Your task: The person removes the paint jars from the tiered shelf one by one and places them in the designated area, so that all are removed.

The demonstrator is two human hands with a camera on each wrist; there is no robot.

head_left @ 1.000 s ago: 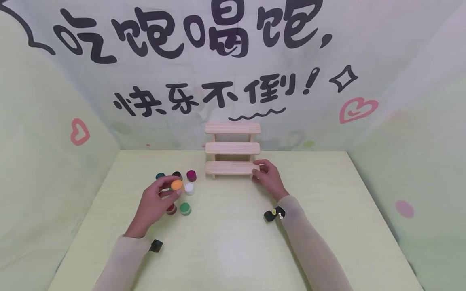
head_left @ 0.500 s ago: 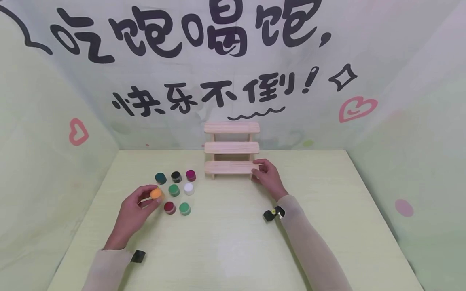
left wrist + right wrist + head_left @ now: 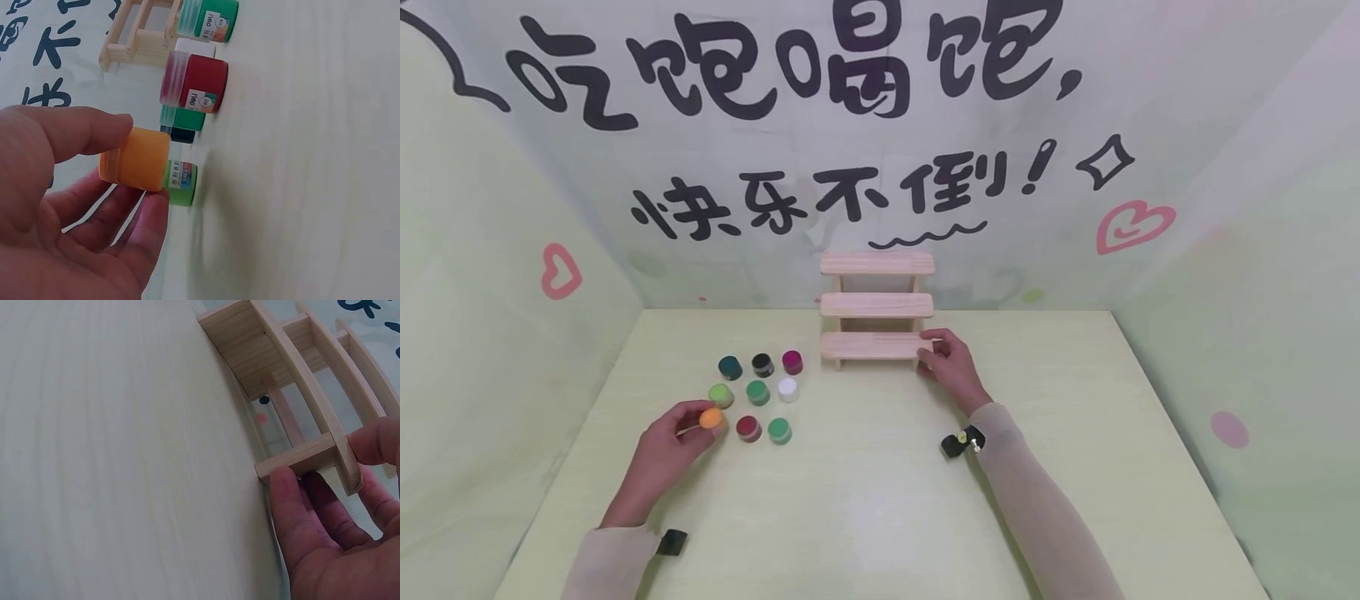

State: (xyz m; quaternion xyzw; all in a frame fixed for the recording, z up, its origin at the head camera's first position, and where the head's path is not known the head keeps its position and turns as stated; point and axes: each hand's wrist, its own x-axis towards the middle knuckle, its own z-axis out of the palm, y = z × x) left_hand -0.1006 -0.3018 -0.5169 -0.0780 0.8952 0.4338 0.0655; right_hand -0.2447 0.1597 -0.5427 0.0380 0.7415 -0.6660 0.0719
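Note:
My left hand (image 3: 664,450) pinches an orange paint jar (image 3: 145,159) between thumb and fingers, seemingly a little above the table. Right behind that jar stands a light green paint jar (image 3: 721,395). A dark red paint jar (image 3: 748,428) and a green one (image 3: 780,430) stand to its right. At the back of the table is a three-step wooden display stand (image 3: 877,305), its steps bare. My right hand (image 3: 953,371) grips the right end of its lowest step. In the right wrist view the thumb lies on that step (image 3: 312,394) and the fingers touch the side support (image 3: 297,457).
Farther back stand teal (image 3: 730,367), black (image 3: 763,365) and magenta (image 3: 792,362) jars. Another green jar (image 3: 757,392) and a white jar (image 3: 787,389) form the middle row. A printed cloth wall (image 3: 760,275) rises directly behind the stand.
The left hand has carried the orange jar left and toward me, from over the jar group to its front left. The light green jar has come into sight. My right hand stays put.

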